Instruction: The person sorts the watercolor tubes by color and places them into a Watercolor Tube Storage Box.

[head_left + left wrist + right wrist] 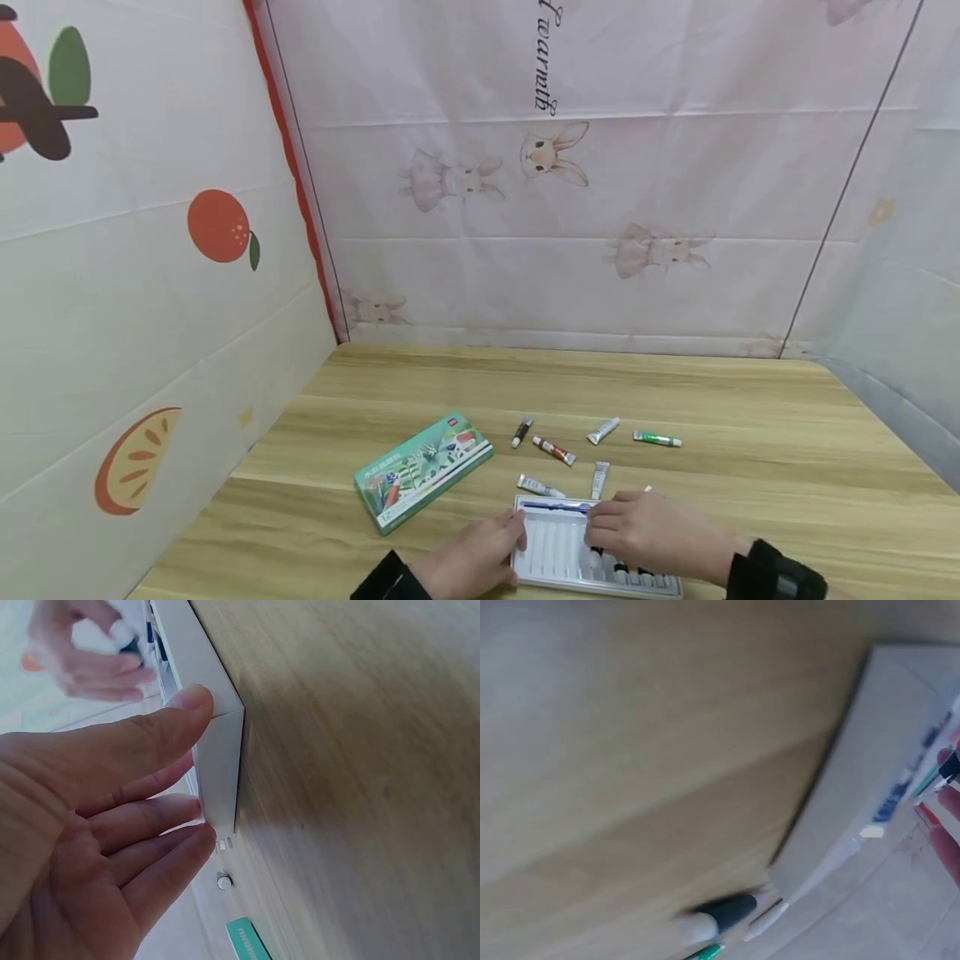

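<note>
A white plastic tray (551, 546) with ridged slots lies at the table's front. My left hand (483, 554) grips its left edge, thumb on one side and fingers on the other, as the left wrist view shows. Over the tray's right half my right hand (648, 529) pinches a paint tube, whose black cap (950, 766) shows between the fingers; most of the tube is hidden. Several black-capped tubes (622, 572) lie in the right slots, partly covered by that hand. A long dark blue item (555, 506) lies along the tray's far slot.
Beyond the tray lie loose paint tubes: a brown one (553, 450), a black one (522, 432), a green one (657, 438) and white ones (603, 430). A green illustrated box (423, 471) lies to the left. Printed cloth walls (465, 275) surround the wooden table.
</note>
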A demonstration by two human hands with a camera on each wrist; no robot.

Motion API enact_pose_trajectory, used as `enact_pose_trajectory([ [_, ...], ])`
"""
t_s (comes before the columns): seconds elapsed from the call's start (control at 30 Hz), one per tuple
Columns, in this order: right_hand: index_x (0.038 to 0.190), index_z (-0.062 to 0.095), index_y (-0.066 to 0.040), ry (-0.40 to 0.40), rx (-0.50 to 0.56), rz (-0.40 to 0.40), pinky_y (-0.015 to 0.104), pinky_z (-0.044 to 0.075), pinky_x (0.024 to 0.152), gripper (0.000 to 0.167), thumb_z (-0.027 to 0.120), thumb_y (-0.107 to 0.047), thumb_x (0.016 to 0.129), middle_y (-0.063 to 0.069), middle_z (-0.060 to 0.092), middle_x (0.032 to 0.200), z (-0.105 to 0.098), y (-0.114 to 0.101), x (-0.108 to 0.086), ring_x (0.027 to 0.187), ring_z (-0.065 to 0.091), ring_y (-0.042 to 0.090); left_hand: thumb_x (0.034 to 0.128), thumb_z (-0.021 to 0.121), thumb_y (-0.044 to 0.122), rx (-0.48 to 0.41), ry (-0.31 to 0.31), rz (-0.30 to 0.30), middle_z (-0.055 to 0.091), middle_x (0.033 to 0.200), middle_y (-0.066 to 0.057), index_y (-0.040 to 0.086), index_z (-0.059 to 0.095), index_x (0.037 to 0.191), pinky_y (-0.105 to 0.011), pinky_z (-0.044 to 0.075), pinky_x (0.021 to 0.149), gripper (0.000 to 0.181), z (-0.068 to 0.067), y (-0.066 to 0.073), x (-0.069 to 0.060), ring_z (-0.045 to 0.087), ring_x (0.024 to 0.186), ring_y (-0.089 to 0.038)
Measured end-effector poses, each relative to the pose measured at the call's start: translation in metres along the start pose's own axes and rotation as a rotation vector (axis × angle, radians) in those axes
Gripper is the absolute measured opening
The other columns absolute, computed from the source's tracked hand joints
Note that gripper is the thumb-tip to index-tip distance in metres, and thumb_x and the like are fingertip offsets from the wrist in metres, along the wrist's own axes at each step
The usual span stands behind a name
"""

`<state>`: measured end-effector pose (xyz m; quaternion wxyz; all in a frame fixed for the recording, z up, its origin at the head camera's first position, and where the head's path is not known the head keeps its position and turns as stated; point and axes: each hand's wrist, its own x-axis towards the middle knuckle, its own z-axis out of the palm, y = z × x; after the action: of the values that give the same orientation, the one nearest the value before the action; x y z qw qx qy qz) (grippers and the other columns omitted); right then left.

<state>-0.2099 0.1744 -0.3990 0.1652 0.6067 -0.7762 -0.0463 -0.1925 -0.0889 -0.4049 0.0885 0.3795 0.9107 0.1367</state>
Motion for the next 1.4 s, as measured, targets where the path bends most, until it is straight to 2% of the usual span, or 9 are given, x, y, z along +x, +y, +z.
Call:
enact_pose_trajectory([
  [0.17, 0.107, 0.063, -0.019, -0.016, 0.035, -0.034, 0.021, 0.047, 0.081, 0.025, 0.066, -0.013, 0.082, -0.008, 0.063, 0.106, 0.007, -0.005, -0.007, 0.100, 0.056, 0.005, 0.0772, 0.074, 0.015, 0.008, 0.002, 0.011, 0.053, 0.092, 0.007, 0.009, 0.052, 0.102, -0.014, 0.044, 0.067, 0.033, 0.001, -0.001, 0.000, 0.044, 0.070, 0.001],
  [0.4, 0.107, 0.064, -0.017, 0.038, 0.162, 0.013, 0.017, 0.046, 0.082, 0.033, 0.071, -0.007, 0.076, -0.006, 0.063, 0.107, 0.012, -0.004, -0.011, 0.101, 0.056, 0.006, 0.0768, 0.074, 0.016, 0.019, 0.002, 0.005, 0.055, 0.093, 0.006, 0.008, 0.054, 0.103, -0.014, 0.045, 0.071, 0.034, 0.001, -0.001, 0.001, 0.046, 0.073, 0.001],
  [0.53, 0.107, 0.065, -0.016, 0.028, 0.288, 0.058, 0.015, 0.046, 0.079, 0.034, 0.071, -0.003, 0.076, -0.005, 0.062, 0.108, 0.012, -0.003, -0.013, 0.100, 0.056, 0.006, 0.0763, 0.075, 0.017, 0.034, 0.014, 0.022, 0.055, 0.093, 0.006, 0.009, 0.054, 0.101, -0.014, 0.045, 0.071, 0.033, 0.002, -0.001, 0.000, 0.046, 0.074, 0.001],
  [0.73, 0.106, 0.068, -0.017, -0.018, 0.492, 0.128, 0.018, 0.048, 0.079, 0.023, 0.063, -0.006, 0.086, -0.004, 0.060, 0.108, 0.008, -0.002, -0.012, 0.097, 0.054, 0.004, 0.0766, 0.075, 0.017, 0.036, 0.011, 0.025, 0.057, 0.096, 0.004, 0.009, 0.054, 0.101, -0.014, 0.046, 0.071, 0.033, 0.002, -0.002, 0.001, 0.046, 0.075, 0.001],
  [0.87, 0.101, 0.069, -0.020, -0.015, 0.472, 0.129, 0.016, 0.047, 0.078, 0.018, 0.063, -0.012, 0.087, -0.007, 0.060, 0.107, 0.007, -0.001, -0.011, 0.097, 0.053, 0.003, 0.0774, 0.074, 0.016, 0.015, -0.005, 0.003, 0.057, 0.099, 0.003, 0.010, 0.055, 0.100, -0.014, 0.045, 0.071, 0.030, 0.001, -0.001, 0.002, 0.046, 0.074, 0.001],
  [1.1, 0.099, 0.069, -0.021, 0.003, 0.393, 0.113, 0.013, 0.045, 0.075, 0.018, 0.067, -0.013, 0.083, -0.009, 0.061, 0.104, 0.007, -0.002, -0.009, 0.096, 0.053, 0.004, 0.0763, 0.074, 0.011, -0.036, 0.001, 0.006, 0.051, 0.088, 0.009, 0.010, 0.055, 0.098, -0.013, 0.043, 0.065, 0.029, -0.001, 0.001, 0.001, 0.045, 0.069, 0.001],
  [1.23, 0.098, 0.069, -0.022, -0.013, 0.370, 0.110, 0.012, 0.045, 0.075, 0.018, 0.068, -0.013, 0.082, -0.010, 0.060, 0.102, 0.007, -0.003, -0.008, 0.095, 0.052, 0.004, 0.0768, 0.073, 0.011, -0.040, 0.002, 0.010, 0.054, 0.092, 0.007, 0.010, 0.055, 0.099, -0.015, 0.046, 0.075, 0.029, -0.002, 0.000, 0.001, 0.045, 0.073, 0.001],
  [1.33, 0.096, 0.068, -0.023, -0.024, 0.371, 0.118, 0.013, 0.045, 0.074, 0.016, 0.068, -0.014, 0.082, -0.011, 0.060, 0.102, 0.009, -0.003, -0.008, 0.095, 0.051, 0.004, 0.0775, 0.073, 0.012, -0.042, -0.005, 0.009, 0.054, 0.092, 0.007, 0.010, 0.054, 0.099, -0.016, 0.045, 0.075, 0.028, -0.001, 0.000, 0.001, 0.045, 0.074, 0.001],
  [1.4, 0.095, 0.067, -0.024, -0.029, 0.391, 0.132, 0.014, 0.045, 0.074, 0.016, 0.068, -0.014, 0.082, -0.012, 0.059, 0.102, 0.010, -0.004, -0.009, 0.095, 0.050, 0.004, 0.0777, 0.073, 0.012, -0.041, -0.007, 0.010, 0.053, 0.091, 0.008, 0.010, 0.054, 0.099, -0.015, 0.045, 0.071, 0.029, -0.001, 0.000, 0.001, 0.045, 0.072, 0.001],
])
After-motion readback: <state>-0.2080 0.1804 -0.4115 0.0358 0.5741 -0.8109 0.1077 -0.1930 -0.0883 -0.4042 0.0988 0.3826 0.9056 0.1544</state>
